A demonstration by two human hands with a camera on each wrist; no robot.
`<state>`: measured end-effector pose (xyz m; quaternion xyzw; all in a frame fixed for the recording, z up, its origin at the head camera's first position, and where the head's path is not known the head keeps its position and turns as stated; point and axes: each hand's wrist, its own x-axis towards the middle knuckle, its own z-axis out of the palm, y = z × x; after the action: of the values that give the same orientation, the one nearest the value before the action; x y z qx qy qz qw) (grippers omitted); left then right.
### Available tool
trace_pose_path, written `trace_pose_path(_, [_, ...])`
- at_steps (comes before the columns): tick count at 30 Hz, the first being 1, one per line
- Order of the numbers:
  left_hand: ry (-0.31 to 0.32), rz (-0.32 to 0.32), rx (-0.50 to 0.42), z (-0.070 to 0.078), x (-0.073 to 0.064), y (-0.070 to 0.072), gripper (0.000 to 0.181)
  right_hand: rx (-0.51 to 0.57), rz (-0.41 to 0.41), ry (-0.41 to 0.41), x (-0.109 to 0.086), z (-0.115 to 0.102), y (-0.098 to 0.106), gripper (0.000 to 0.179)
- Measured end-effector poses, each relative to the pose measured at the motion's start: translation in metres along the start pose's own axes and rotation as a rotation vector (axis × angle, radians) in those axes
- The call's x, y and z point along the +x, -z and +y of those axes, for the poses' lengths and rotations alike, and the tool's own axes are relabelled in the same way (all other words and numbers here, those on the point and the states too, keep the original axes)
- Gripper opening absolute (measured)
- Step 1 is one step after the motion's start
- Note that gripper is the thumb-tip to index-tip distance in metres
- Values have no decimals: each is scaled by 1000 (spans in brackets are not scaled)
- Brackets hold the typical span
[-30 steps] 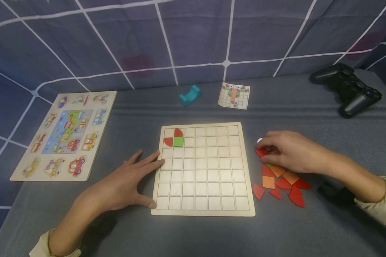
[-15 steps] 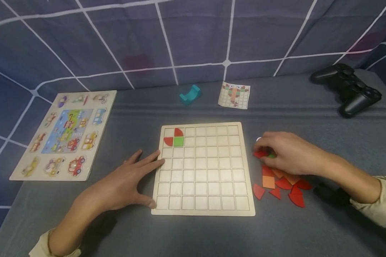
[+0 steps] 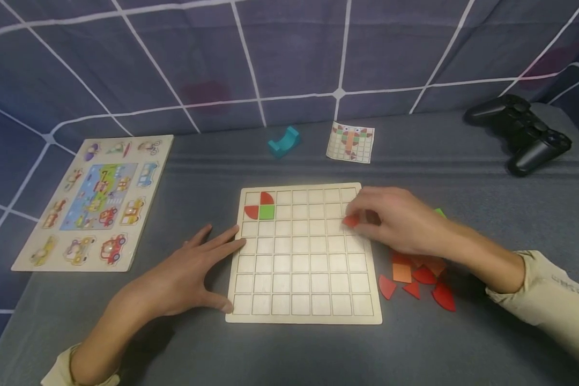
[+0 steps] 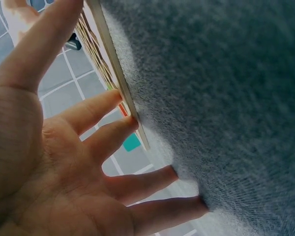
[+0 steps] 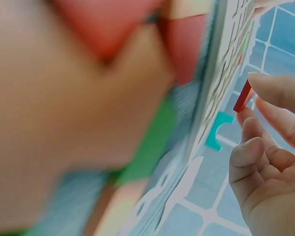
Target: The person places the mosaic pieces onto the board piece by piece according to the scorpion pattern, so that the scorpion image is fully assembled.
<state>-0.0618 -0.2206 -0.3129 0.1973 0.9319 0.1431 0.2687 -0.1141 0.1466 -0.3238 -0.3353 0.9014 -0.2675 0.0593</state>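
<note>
The right hand [image 3: 395, 220] pinches a red piece [image 3: 350, 221] at its left-pointing fingertips, over the far right of the gridded board [image 3: 301, 263]; the left hand [image 3: 188, 273], fingers spread, touches the opposite edge

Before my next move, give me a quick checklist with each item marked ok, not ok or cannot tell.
1. Grip on the red piece: ok, the right hand pinches it.
2. Wooden grid board steadied: ok, the left hand touches its left edge.
3. Pattern card readable: ok for the overall design, face up behind the board.
4. Red piece's exact shape: cannot tell, blurred and partly covered by fingers.
5. Red piece seated in a cell: not ok, it is in the fingers.
6. Loose pieces all visible: not ok, the right arm and hand hide some.
</note>
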Motion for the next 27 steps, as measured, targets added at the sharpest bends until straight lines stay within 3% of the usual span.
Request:
trace_pose_path(9, [16,-9,5,1,1,0,110,45,-56,131,53,-25,-17,10])
trace_pose_path(16, [26,-8,5,0,2,0,110,-25,-119,174,89,-38,-28,5])
trace_pose_path(27, [11,-8,8,1,2,1,110,-49,-194,138,109,-42,-36,18])
